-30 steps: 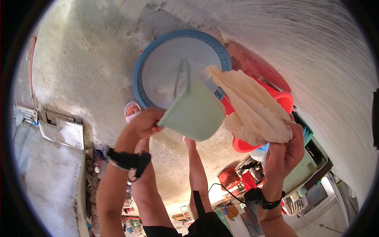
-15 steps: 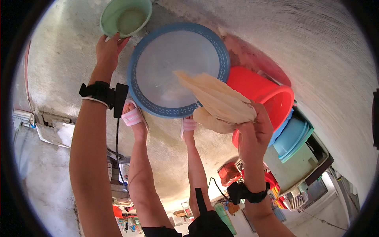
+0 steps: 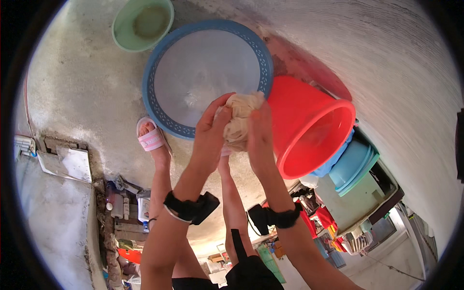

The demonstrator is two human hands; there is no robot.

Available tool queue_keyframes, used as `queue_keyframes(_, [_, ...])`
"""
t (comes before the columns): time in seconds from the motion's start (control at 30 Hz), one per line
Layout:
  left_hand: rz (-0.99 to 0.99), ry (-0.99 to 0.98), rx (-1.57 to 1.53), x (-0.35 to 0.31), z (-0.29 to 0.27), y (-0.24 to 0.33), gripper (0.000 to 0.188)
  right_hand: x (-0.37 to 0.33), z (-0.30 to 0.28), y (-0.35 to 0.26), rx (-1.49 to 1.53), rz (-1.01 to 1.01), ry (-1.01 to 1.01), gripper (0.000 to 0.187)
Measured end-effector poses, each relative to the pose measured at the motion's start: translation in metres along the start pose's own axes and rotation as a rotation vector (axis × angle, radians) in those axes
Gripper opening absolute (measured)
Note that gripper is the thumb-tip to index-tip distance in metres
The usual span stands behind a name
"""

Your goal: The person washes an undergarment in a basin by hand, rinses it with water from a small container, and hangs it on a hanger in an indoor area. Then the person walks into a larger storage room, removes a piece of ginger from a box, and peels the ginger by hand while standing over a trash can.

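Note:
Both my hands are closed round a bunched, wet-looking beige cloth [image 3: 239, 118], held up over the near right edge of a blue-rimmed basin [image 3: 149, 79]. My left hand [image 3: 210, 130] grips its left side, fingers partly hidden behind the folds. On the other side, my right hand [image 3: 261, 133] presses into the cloth. Pale, cloudy water fills the basin, with a disturbed patch left of the cloth. A light green bowl [image 3: 123, 24] with a little murky liquid stands at the basin's far left, and neither hand touches it.
Right of the basin is a red bucket [image 3: 295, 111] by the wall. Blue tubs [image 3: 355, 164] sit beyond it on a greenish table [image 3: 345, 203]. My slippered foot [image 3: 152, 137] is beside the basin's near left edge. White boards [image 3: 72, 164] lie on the left.
My left hand has let go of the green bowl and come to the cloth. The cloth, hanging long from my right hand before, is now gathered into a bunch between both hands.

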State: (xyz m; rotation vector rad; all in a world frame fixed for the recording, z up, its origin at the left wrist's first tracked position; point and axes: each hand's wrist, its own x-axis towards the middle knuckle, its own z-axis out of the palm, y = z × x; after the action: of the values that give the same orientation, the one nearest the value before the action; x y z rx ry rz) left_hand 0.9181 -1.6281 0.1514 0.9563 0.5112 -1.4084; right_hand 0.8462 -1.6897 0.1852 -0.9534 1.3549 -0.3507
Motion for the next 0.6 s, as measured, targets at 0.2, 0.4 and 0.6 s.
queue_keyframes(0.2, [0.126, 0.295, 0.420, 0.003, 0.026, -0.011, 0.030, 0.016, 0.000, 0.019, -0.321, -0.046, -0.049, 0.034])
queue_keyframes(0.4, [0.153, 0.367, 0.572, 0.012, 0.027, -0.017, 0.032, 0.019, -0.005, 0.016, -0.462, -0.058, -0.016, 0.040])
queue_keyframes(0.6, [0.182, 0.357, 0.508, -0.001, 0.036, -0.015, 0.026, 0.013, -0.013, 0.010, -0.544, -0.128, -0.004, 0.039])
